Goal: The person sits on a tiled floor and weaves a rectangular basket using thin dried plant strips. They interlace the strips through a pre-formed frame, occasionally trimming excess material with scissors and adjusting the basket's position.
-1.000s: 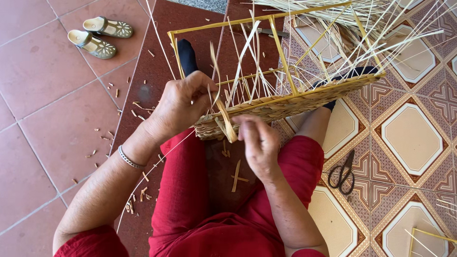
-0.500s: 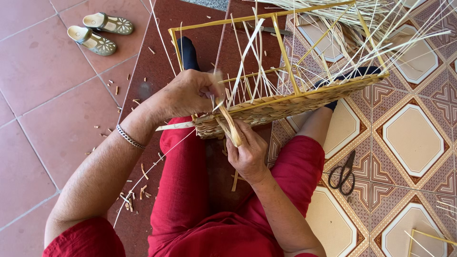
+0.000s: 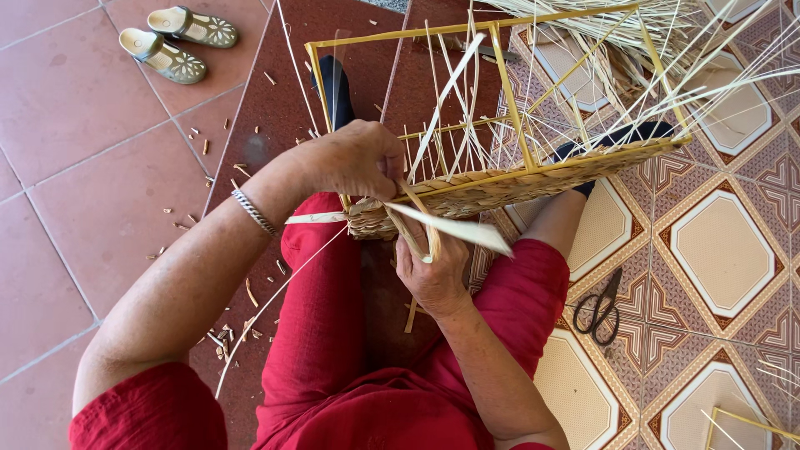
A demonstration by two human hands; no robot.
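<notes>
Gripping the half-woven basket frame on her lap, its long axis running left to right, the left hand clamps its near-left corner; the right hand pinches a flat strip pointing right.

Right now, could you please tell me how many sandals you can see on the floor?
2: both at upper left on the red tiles, one sandal nearer, the other sandal just beyond it.

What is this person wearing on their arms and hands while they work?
Both hands are bare, with no gloves or rings visible. The left hand has a silver chain bracelet at the wrist. Short red sleeves cover only the upper arms, matching the red trousers; the forearms are uncovered. The right hand wears nothing at the wrist.
</notes>
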